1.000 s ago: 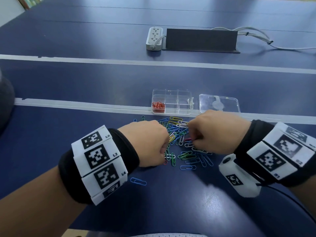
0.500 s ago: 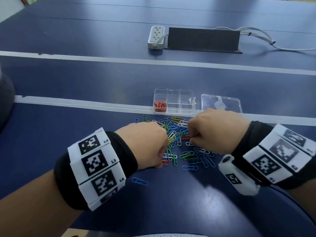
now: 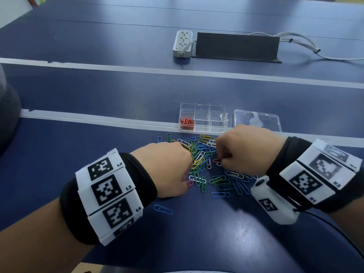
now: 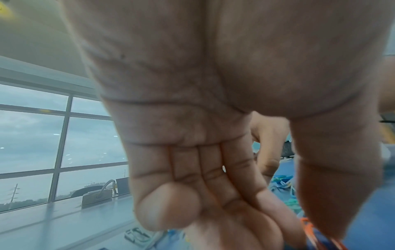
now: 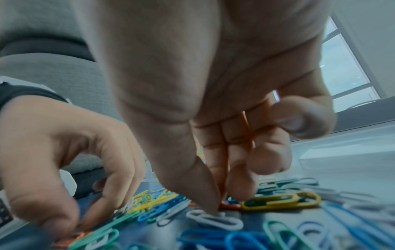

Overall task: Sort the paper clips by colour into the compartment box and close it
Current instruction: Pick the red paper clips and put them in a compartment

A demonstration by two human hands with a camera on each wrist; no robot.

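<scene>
A heap of mixed-colour paper clips (image 3: pixel 204 160) lies on the blue table in front of the clear compartment box (image 3: pixel 216 109). The box's front left compartment holds red clips (image 3: pixel 186 122). Its lid (image 3: pixel 256 120) lies open to the right. My left hand (image 3: pixel 187 182) is at the heap's left edge, thumb and forefinger pinching a red clip (image 5: pixel 70 238) on the table. My right hand (image 5: pixel 222 201) is at the heap's right side, thumb and forefinger closed on another red clip (image 5: pixel 229 206). A further red clip (image 5: pixel 245 126) shows between its curled fingers.
A lone blue clip (image 3: pixel 163 209) lies near my left wrist. Far back stand a white power strip (image 3: pixel 182 43) and a dark bracket (image 3: pixel 236 46) with cables (image 3: pixel 307 46). White tape lines (image 3: pixel 98 119) cross the table. The box's other compartments look empty.
Both hands stay bent over the heap, almost where they were. The right hand's fingertips have crept a little to the left, onto the red clip.
</scene>
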